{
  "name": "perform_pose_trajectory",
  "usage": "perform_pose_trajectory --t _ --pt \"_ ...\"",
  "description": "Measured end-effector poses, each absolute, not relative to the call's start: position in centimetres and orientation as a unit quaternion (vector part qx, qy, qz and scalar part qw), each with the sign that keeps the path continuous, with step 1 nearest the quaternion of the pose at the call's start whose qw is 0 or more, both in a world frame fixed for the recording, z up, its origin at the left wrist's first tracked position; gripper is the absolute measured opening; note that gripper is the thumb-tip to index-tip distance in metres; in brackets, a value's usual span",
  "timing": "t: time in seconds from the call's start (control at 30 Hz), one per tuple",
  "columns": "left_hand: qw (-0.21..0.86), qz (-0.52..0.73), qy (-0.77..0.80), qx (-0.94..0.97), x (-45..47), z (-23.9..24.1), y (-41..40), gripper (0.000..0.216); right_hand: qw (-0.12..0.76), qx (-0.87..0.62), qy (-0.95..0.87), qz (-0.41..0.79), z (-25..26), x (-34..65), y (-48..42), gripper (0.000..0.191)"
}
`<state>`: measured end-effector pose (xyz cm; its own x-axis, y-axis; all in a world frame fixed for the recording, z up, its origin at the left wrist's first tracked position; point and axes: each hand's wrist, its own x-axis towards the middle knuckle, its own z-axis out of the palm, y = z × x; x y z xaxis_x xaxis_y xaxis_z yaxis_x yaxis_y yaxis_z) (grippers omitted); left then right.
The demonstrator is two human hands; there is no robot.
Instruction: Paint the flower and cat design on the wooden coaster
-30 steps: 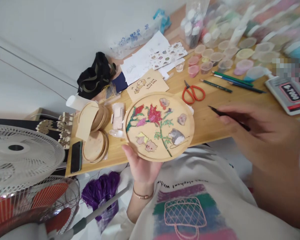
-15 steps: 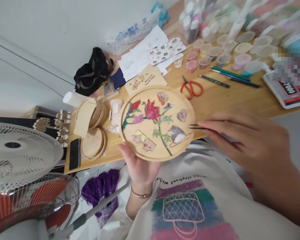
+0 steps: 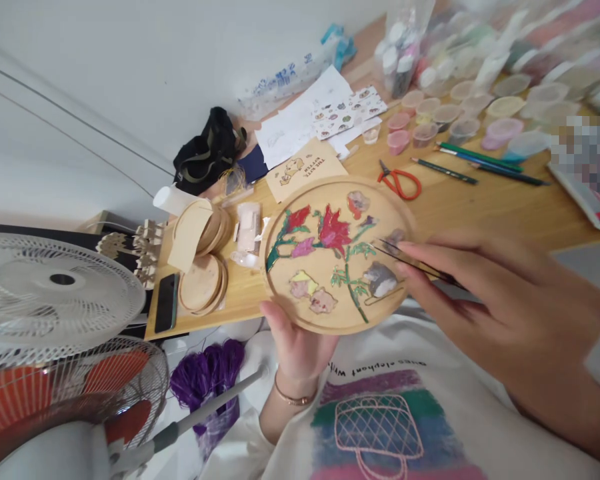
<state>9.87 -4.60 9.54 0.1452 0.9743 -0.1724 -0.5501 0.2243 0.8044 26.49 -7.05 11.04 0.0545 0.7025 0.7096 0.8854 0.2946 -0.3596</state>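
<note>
Head view: right hand (image 3: 520, 307) has swung in, thumb and fingers pinching tweezers (image 3: 434, 271); tips now over round board (image 3: 325, 270), half a second ago only at its right rim. So tool and picture now meet by the green leaves (image 3: 364, 249); contact unclear. Left hand (image 3: 300, 343) grasps board at near rim, other fingers hidden underneath; board raised at table (image 3: 485, 210) edge.

Counts: one board, one tweezers; on board, five animal figures (image 3: 381, 279), two red flowers (image 3: 334, 229). Elsewhere: one scissors (image 3: 398, 175), one phone (image 3: 167, 303), two disc stacks (image 3: 200, 283), two fans (image 3: 60, 303), at least three pencils (image 3: 445, 171). Cups (image 3: 464, 129) overlap, uncountable.
</note>
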Motion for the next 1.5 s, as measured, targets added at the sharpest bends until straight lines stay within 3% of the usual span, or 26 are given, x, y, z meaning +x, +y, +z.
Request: perform_pose_trajectory --t 0.3,0.6,1.5 --pt "0.688 0.540 0.378 0.303 10.1 9.5 -5.0 0.085 0.424 -0.632 -0.647 -0.055 11.4 25.2 -8.0 0.027" --pt "0.700 0.531 0.377 0.293 10.2 9.4 -5.3 0.092 0.436 -0.609 -0.658 -0.085 11.1 25.2 -7.5 0.021" --pt "0.676 0.560 0.351 0.327 10.6 9.6 -5.3 0.078 0.445 -0.614 -0.642 -0.114 11.1 24.9 -7.2 0.007"
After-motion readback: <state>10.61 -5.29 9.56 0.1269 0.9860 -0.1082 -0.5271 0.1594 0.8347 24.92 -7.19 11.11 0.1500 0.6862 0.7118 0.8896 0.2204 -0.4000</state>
